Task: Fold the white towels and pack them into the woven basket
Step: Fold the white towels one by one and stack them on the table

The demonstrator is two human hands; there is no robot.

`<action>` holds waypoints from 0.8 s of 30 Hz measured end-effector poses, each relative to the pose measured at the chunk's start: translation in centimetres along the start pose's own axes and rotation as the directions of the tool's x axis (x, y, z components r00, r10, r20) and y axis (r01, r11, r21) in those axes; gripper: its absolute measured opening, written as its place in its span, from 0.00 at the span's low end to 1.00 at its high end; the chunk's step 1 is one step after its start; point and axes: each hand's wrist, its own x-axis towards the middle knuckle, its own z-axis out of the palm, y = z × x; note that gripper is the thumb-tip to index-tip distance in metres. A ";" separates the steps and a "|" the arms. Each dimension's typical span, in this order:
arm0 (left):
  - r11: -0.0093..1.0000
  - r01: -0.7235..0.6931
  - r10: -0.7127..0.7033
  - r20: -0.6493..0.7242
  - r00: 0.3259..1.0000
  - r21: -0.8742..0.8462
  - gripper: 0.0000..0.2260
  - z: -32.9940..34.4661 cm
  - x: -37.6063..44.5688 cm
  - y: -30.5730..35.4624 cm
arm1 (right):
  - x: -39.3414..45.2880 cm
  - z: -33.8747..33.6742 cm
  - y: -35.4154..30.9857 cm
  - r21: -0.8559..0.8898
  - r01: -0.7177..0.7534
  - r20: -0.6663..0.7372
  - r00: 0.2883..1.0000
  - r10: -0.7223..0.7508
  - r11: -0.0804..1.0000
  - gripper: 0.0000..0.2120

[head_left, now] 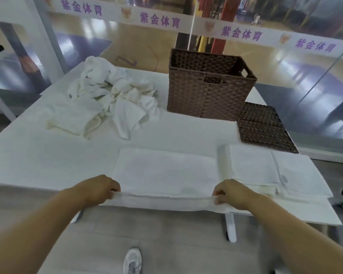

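A big white table (48,155) is standing in a sports hall with a shiny floor and purple signs on the wall behind. At the near edge of the table, the left hand (99,189) is pinching one end of a white towel (164,173), and the right hand (229,192) is pinching the other end, with the fingers of both curled tight on the cloth. The hands are keeping the near edge pulled straight between them, and the rest of the towel is lying flat on the table in front. To fold it well, I think both hands should be lifting together and laying the near edge right on the far edge, so the corners are meeting, and then patting it smooth. Just beside the towel on the right, a stack of folded towels (251,165) is waiting. Farther back, the brown basket (208,91) is standing open, and I cannot tell if anything is in it. Its flat lid (263,127) is lying beside it. At the back left, a messy pile of towels (111,91) is waiting to be folded, so the job looks far from done.
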 end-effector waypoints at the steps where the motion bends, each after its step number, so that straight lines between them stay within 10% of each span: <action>1: 1.000 0.009 -0.009 -0.009 1.000 -0.002 0.09 0.1 0.0 0.1 | 0.0 0.1 0.1 -0.001 0.001 0.006 1.000 -0.001 1.000 0.04; 14: 0.997 0.068 -0.078 -0.269 0.960 -0.047 0.13 -3.4 7.1 -0.5 | 6.7 -3.1 0.1 0.013 -0.132 -0.247 0.960 0.131 0.991 0.09; 24: 0.996 0.084 -0.086 -0.136 0.987 -0.015 0.17 -3.7 17.8 -2.3 | 15.9 -3.4 1.5 -0.194 -0.230 -0.188 0.963 0.194 0.954 0.08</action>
